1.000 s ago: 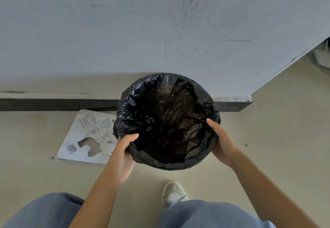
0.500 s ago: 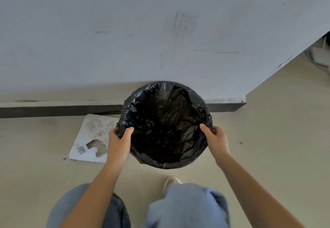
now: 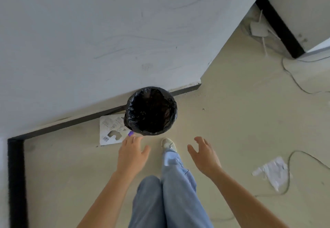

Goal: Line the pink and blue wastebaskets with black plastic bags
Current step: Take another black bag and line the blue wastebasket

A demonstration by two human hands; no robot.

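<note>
A round wastebasket (image 3: 151, 110) stands on the floor against the wall's dark baseboard, lined with a crinkled black plastic bag whose edge is folded over the rim. The basket's own colour is hidden by the bag. My left hand (image 3: 131, 153) hovers below and left of it, fingers spread, holding nothing. My right hand (image 3: 205, 154) floats below and right of it, also open and empty. Neither hand touches the basket.
A white printed card (image 3: 111, 129) lies on the floor left of the basket. My shoe (image 3: 167, 144) and jeans-clad legs are just below it. Torn white paper (image 3: 273, 171) and thin cables (image 3: 292, 77) lie on the right. The white wall (image 3: 107, 40) rises behind.
Both hands have let go of the bag's rim and drawn back. The view has risen and pulled away, so the basket looks smaller and farther off.
</note>
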